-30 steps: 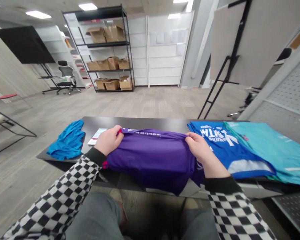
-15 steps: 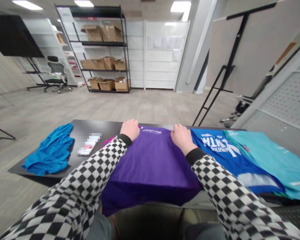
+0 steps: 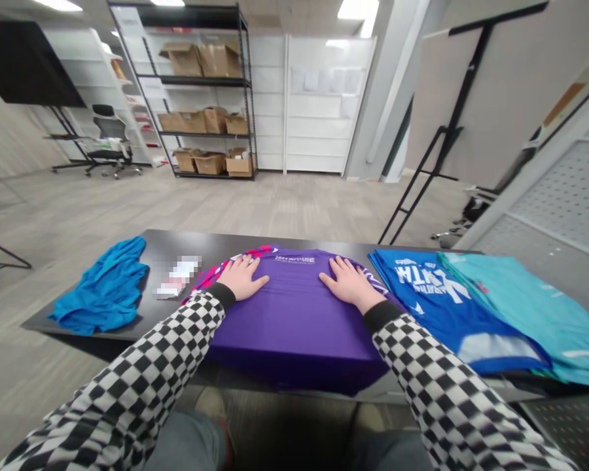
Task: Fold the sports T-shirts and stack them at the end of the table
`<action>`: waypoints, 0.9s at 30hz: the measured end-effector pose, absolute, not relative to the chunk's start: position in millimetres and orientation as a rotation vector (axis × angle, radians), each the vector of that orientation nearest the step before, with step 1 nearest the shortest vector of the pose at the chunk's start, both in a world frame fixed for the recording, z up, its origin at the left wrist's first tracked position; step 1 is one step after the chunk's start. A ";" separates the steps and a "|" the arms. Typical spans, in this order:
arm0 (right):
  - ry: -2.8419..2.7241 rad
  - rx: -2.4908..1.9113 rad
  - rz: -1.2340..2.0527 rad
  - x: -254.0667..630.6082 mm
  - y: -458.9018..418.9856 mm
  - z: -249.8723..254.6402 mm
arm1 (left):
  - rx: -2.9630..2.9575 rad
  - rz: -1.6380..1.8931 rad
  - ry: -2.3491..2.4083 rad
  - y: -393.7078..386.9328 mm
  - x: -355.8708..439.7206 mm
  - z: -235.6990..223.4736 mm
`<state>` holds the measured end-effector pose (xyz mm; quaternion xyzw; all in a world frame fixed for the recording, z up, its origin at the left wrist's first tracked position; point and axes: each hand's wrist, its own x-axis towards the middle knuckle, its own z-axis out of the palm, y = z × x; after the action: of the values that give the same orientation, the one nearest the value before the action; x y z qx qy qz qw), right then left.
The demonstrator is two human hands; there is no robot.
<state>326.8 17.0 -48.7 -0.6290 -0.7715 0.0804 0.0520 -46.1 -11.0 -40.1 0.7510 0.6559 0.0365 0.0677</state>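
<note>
Cloth, thin and smooth with a faint sheen, makes up the purple shirt with pink-and-white patterned sleeves [image 3: 294,327], which lies across the dark, smooth-topped table [image 3: 206,246]. Its collar is near the table's far edge, and its lower part drapes over the near edge. The left hand [image 3: 240,278] and the right hand [image 3: 351,284] rest palm down on its upper part, one towards each shoulder, fingers extended and loosely spread, neither gripping anything.

The shirt looks light, limp and hardly fragile; being slick, it would probably slide easily on the tabletop and sag between widely spaced grips. The shoulder seams or the two ends of the hem seem the best places to pinch. Fine creases cross the chest below the white lettering.

To the left, a bright blue crumpled cloth [image 3: 101,288] makes a soft, rumpled heap, and a flat, whitish rectangular item [image 3: 179,278] lies beside the shirt, its surface too blurred to read. To the right, a royal blue shirt with white print [image 3: 446,327] lies flat, next to smooth turquoise garments [image 3: 544,307] that look layered.
</note>
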 end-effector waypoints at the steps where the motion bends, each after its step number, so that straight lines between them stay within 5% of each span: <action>1: -2.338 -1.928 0.258 331.2 22.3 -49.1 | 2.242 0.094 1.971 -7.5 -51.8 -38.2; 13: -2.283 -1.857 0.271 328.3 73.1 -49.3 | 2.267 0.032 1.964 53.6 -55.7 -39.2; 19: -2.219 -1.779 0.147 336.8 71.6 -51.6 | 2.200 -0.182 2.025 60.9 -47.4 -4.9; 27: -2.300 -1.829 0.128 310.0 64.1 -46.7 | 2.249 0.152 1.952 57.8 15.8 -30.4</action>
<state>310.0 64.1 -46.7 -0.6187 -0.7780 0.0434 0.1000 15.8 57.8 -30.4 0.7518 0.6525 0.0509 0.0799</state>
